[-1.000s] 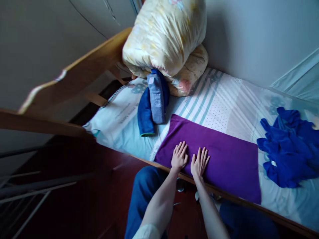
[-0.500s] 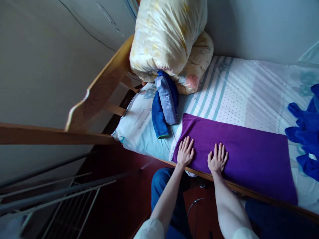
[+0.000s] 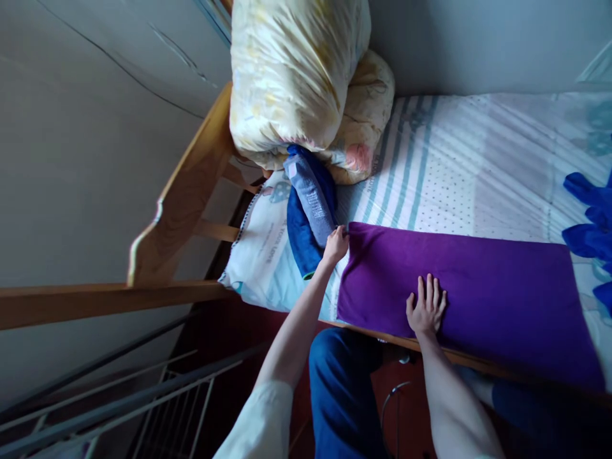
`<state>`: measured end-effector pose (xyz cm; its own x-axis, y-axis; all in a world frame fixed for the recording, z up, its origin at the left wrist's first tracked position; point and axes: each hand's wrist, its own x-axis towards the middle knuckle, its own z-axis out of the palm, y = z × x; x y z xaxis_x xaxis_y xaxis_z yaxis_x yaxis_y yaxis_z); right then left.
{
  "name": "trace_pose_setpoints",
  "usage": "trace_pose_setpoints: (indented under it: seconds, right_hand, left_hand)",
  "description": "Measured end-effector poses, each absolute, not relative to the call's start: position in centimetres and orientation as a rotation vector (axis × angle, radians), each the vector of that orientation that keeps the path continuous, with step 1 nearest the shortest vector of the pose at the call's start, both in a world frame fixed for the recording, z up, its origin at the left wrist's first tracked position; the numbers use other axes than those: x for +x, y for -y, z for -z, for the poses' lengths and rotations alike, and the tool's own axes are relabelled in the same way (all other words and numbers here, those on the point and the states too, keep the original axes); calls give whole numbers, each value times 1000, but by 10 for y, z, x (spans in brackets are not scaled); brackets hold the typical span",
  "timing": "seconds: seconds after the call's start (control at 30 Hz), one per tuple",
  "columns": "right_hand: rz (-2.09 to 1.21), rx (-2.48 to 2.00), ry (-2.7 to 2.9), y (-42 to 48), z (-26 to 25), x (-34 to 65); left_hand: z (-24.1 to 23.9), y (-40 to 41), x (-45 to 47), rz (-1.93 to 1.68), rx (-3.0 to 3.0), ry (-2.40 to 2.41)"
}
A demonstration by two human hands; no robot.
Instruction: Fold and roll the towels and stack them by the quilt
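A folded purple towel (image 3: 482,290) lies flat on the bed near its front edge. My right hand (image 3: 426,307) rests flat on the towel's near left part, fingers spread. My left hand (image 3: 336,244) has reached to the towel's far left corner and its fingers are pinched on that corner. Just left of that hand lie a rolled grey cloth (image 3: 312,197) and a rolled dark blue cloth (image 3: 300,237).
A bundled yellow floral duvet (image 3: 296,70) sits on a pillow (image 3: 366,121) at the head of the bed. The wooden headboard (image 3: 184,191) and a rail (image 3: 95,299) stand at left. Crumpled blue clothing (image 3: 590,223) lies at right. A metal rack (image 3: 119,401) is on the floor below.
My left hand left the towel's near edge and moved up to its far left corner, closing on it. The right hand stayed flat on the towel. The view shifted slightly.
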<state>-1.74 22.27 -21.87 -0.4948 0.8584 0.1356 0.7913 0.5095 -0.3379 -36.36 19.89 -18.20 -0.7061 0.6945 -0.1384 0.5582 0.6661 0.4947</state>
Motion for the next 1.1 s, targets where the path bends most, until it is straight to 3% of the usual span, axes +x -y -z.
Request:
trace_pose_setpoints:
  seconds: [0.47, 0.67, 0.93, 1.1]
  right_hand:
    - [-404, -1436, 2500, -221, 221, -16]
    - [-397, -1417, 2479, -221, 220, -16]
    - [-392, -1427, 2494, -222, 215, -17]
    - [-428, -1438, 2506, -220, 211, -18]
  left_hand:
    - [188, -249, -373, -697, 987, -2770]
    - [197, -221, -299, -453, 1664, -2455]
    - [207, -206, -331, -555, 1269, -2653]
    - [200, -175, -250, -544, 1409, -2589]
